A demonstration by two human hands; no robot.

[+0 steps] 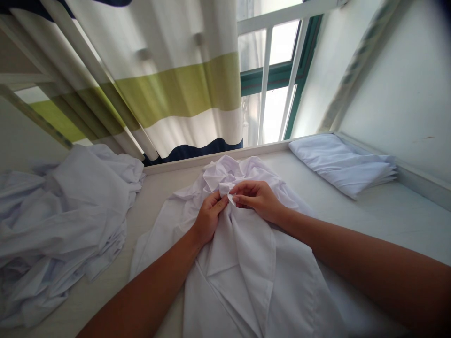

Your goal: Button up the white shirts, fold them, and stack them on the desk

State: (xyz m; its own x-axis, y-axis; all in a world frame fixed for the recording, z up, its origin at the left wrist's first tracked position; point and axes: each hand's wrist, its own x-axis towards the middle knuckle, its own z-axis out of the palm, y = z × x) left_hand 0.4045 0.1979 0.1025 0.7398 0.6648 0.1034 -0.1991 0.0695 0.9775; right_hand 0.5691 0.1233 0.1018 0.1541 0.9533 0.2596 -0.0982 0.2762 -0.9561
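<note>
At 9 o'clock from the hands, a large, crumpled heap of white cloth sits off to the side, perhaps to leave working room. The left hand closes thumb and fingers on a gathered edge of the loosely spread white woven garment, which lies at centre and runs down to 6 o'clock; this seems to steady the fabric. Just beside it, the right hand pinches a small lip there in a narrow fingertip grip, suited to fine handling. Around 2 o'clock, a flat, folded white cloth bundle lies apart on the pale, smooth board surface, likely to protect its folds.
</note>
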